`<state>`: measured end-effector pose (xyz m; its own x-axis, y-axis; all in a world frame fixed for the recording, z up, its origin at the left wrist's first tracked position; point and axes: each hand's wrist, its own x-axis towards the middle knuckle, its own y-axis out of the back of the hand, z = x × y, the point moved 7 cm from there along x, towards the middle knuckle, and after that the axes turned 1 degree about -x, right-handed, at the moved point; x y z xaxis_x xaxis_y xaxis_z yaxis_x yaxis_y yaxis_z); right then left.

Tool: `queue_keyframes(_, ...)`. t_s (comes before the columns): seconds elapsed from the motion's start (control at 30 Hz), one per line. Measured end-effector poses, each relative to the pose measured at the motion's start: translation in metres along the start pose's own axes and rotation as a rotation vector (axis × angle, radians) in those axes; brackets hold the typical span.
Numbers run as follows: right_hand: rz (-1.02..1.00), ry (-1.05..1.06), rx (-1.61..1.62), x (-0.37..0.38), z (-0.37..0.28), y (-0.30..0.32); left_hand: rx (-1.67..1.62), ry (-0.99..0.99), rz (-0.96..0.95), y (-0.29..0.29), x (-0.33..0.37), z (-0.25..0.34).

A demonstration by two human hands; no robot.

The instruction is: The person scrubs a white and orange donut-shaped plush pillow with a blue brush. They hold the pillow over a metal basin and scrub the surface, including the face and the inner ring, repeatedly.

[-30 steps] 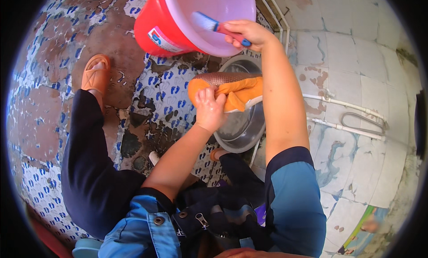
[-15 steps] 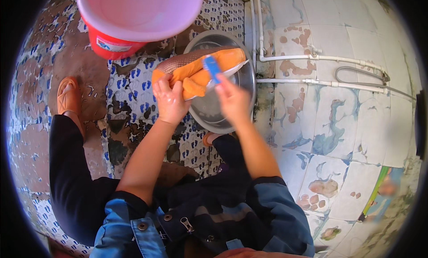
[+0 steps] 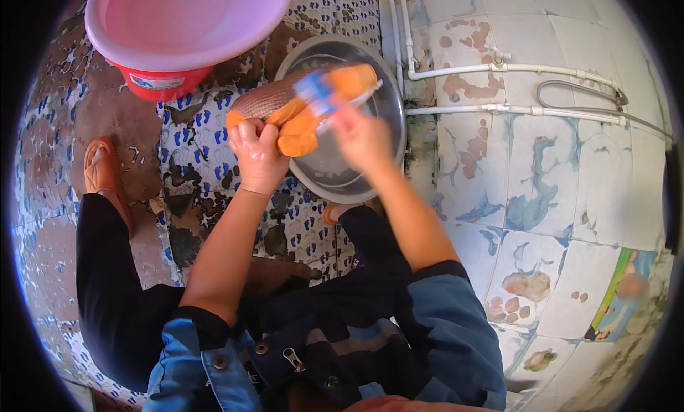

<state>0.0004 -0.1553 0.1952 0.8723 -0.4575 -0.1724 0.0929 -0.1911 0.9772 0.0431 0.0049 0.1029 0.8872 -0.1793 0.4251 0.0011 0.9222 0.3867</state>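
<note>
A long orange cloth item with a brown, scale-textured side [image 3: 265, 101] and a pale edge lies across the rim of a grey metal basin [image 3: 329, 188]. I cannot make out its exact kind. My left hand [image 3: 258, 155] is closed on its near left end, with fingers gripping the orange cloth. In my right hand [image 3: 362, 138] is a blue brush [image 3: 313, 91], smeared by motion, over the middle of the orange cloth. Its bristle side is not clear. The basin's bottom looks wet or holds shallow water.
A pink tub [image 3: 189, 45] sits on a red bucket [image 3: 153, 84] at the far left. White pipes [image 3: 456, 109] and a grey hose [image 3: 577, 95] run along the tiled wall at right. My sandalled foot [image 3: 103, 166] rests on worn, patterned flooring.
My right hand has swept the brush left and slightly up along the orange cloth. The whole view has shifted a little; my left hand keeps its hold.
</note>
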Motion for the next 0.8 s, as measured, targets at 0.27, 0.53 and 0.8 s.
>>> queue_keyframes(0.27,-0.052,0.039,0.049,-0.007,-0.031,-0.002,-0.039,0.066,-0.003,-0.003,-0.011,-0.018)
queue_keyframes(0.53,-0.08,0.17,0.222,-0.016,-0.045,-0.006,0.059,0.013,0.013,-0.009,-0.016,-0.015)
queue_keyframes(0.8,0.165,-0.078,0.237,0.015,0.018,0.016,-0.015,0.069,0.035,0.003,-0.001,-0.009)
